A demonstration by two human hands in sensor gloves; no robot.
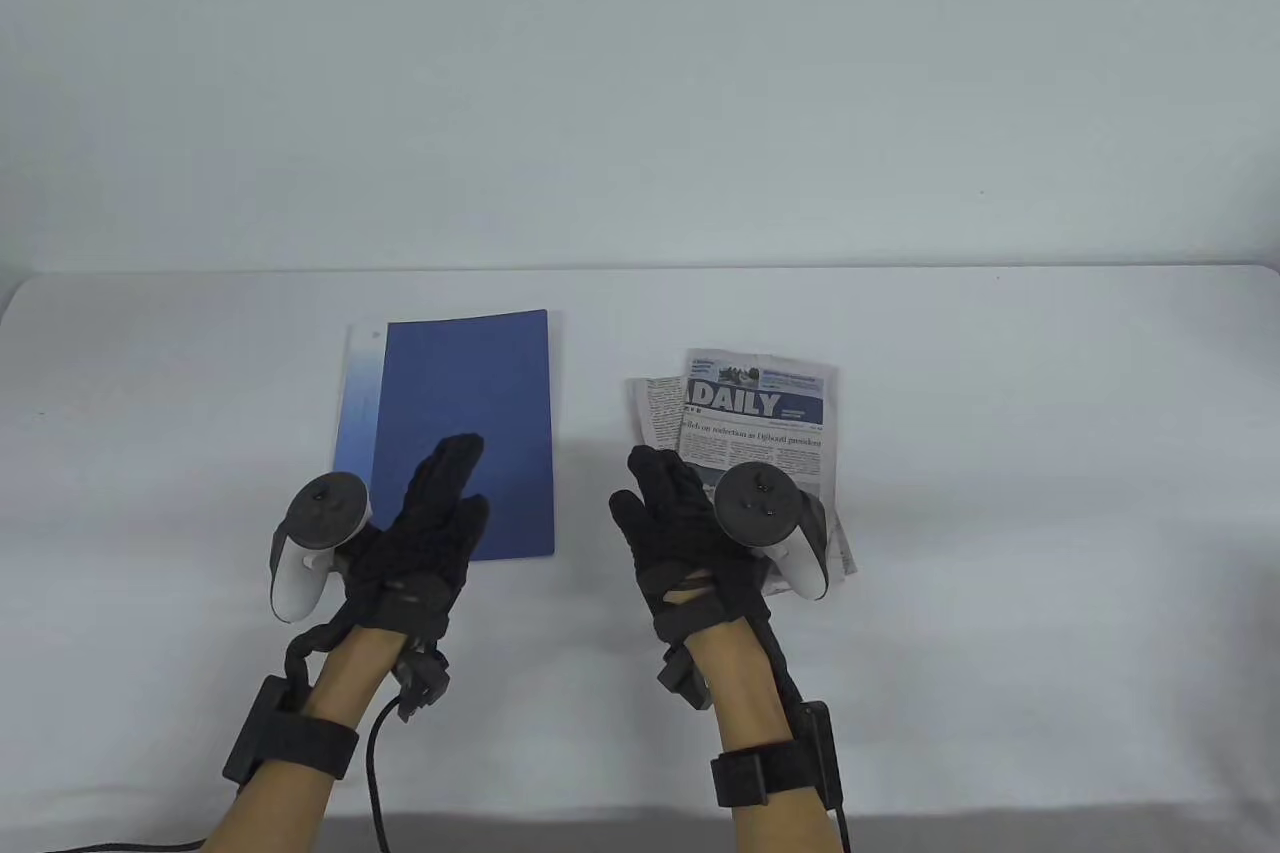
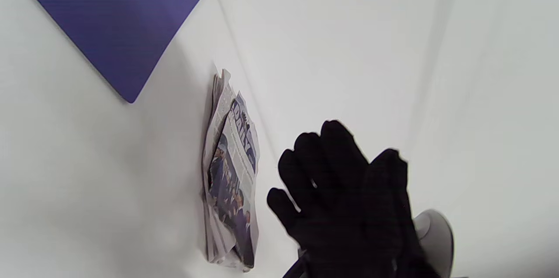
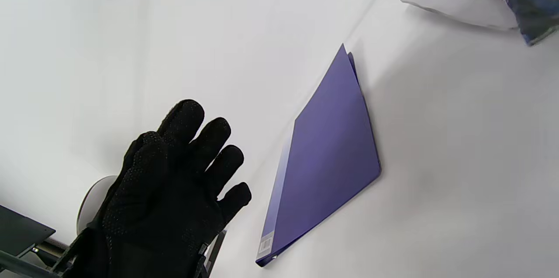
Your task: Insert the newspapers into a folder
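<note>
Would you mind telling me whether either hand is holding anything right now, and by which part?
Nothing is held: the left hand and right hand hover open above the table, clear of folder and newspapers.

place: staged recording setup | evidence: white-covered table point(image 1: 1000, 393); plain pale wall point(image 1: 640, 73); tracker-fitted gloves

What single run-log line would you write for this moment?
stage: not started | folder: shut, flat, table's left | newspapers: stacked, right | left hand: open, empty | right hand: open, empty
</note>
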